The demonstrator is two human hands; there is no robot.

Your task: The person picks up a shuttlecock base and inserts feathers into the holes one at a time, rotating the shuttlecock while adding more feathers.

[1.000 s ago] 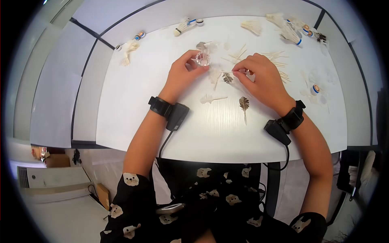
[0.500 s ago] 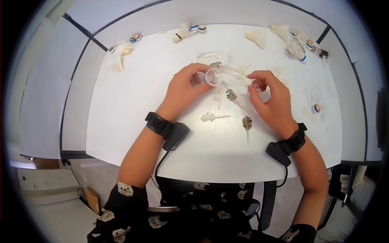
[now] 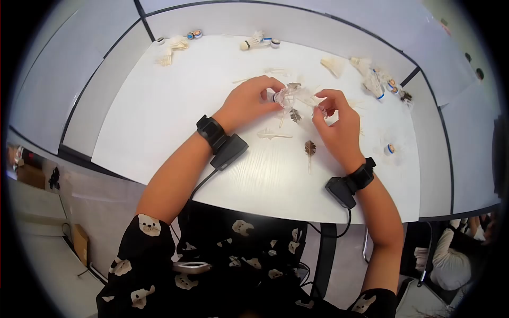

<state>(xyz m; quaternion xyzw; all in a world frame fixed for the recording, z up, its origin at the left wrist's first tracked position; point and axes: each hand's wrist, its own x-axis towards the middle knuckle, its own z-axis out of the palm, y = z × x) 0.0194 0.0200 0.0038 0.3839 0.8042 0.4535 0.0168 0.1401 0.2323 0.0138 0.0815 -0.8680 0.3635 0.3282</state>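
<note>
My left hand (image 3: 255, 100) has its thumb and fingers closed round a partly stripped shuttlecock (image 3: 284, 97), whose pale, holed skirt points to the right. Facing it, my right hand (image 3: 338, 119) pinches a small whitish piece (image 3: 319, 110), which looks like a feather; the fingers partly hide it. Loose feathers lie around both hands: a dark-and-white feather (image 3: 295, 115) just below the shuttlecock, a brown-black feather (image 3: 310, 149) nearer to me, and a white feather (image 3: 273, 134) lying flat on the left.
On the white table (image 3: 222, 175), a shuttlecock (image 3: 253, 41) and cork bases (image 3: 275, 43) lie at the back. Feather bundles (image 3: 177, 43) lie back left, several shuttlecocks (image 3: 373, 85) back right. A single cork base (image 3: 390, 149) stands right. Low partitions (image 3: 222, 24) enclose the table.
The head view has tilted and shifted. The shuttlecock in my left hand has turned, its ringed opening now less towards me. My right hand still pinches, slightly closer to the shuttlecock.
</note>
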